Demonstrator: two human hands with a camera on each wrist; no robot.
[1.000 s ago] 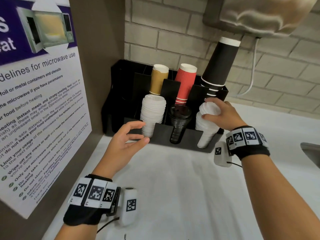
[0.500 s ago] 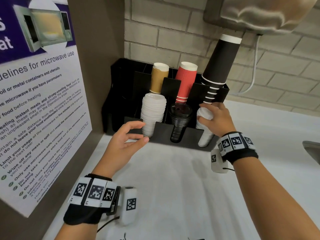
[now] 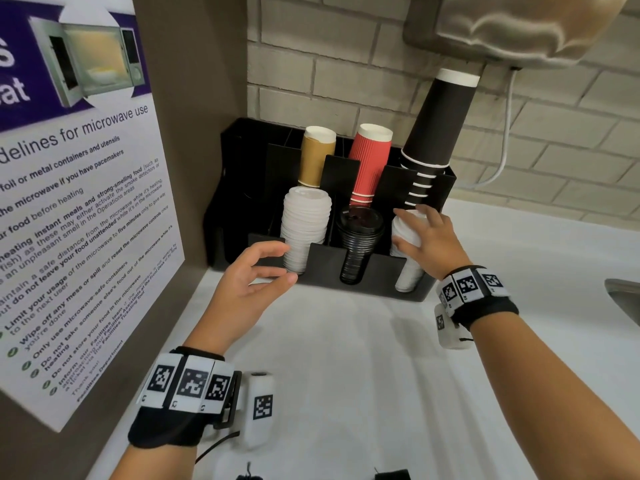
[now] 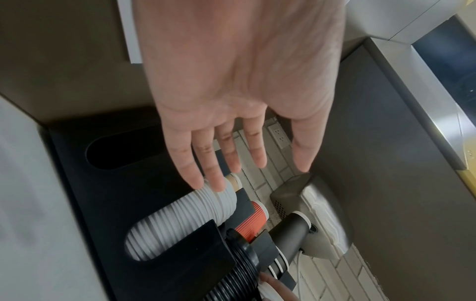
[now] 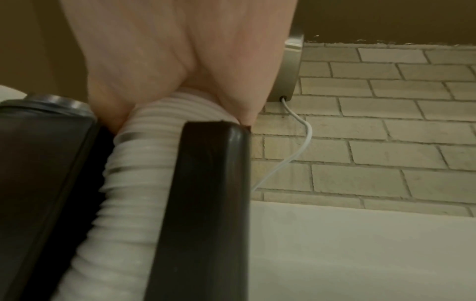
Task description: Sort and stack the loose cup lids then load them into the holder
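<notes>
A black holder (image 3: 322, 261) stands against the brick wall with three front slots. The left slot has a tall white lid stack (image 3: 304, 223) (image 4: 180, 215), the middle a black lid stack (image 3: 360, 237) (image 4: 239, 262). My right hand (image 3: 420, 237) (image 5: 180, 67) grips the top of the white lid stack (image 3: 407, 233) (image 5: 134, 173) in the right slot, fingers and thumb curled round it. My left hand (image 3: 256, 275) (image 4: 239, 114) hovers just in front of the holder's left slot, fingers relaxed and holding nothing.
Behind the lids stand a tan cup stack (image 3: 317, 154), a red ribbed cup stack (image 3: 370, 161) and a tall black cup stack (image 3: 440, 126). A microwave poster (image 3: 69, 202) covers the left panel. A dispenser (image 3: 519, 26) hangs overhead; a sink edge (image 3: 623, 296) shows at right on the white counter (image 3: 346, 375).
My right hand has sunk lower with the white lid stack, pushing it deeper into the right slot. The left hand has stayed where it was.
</notes>
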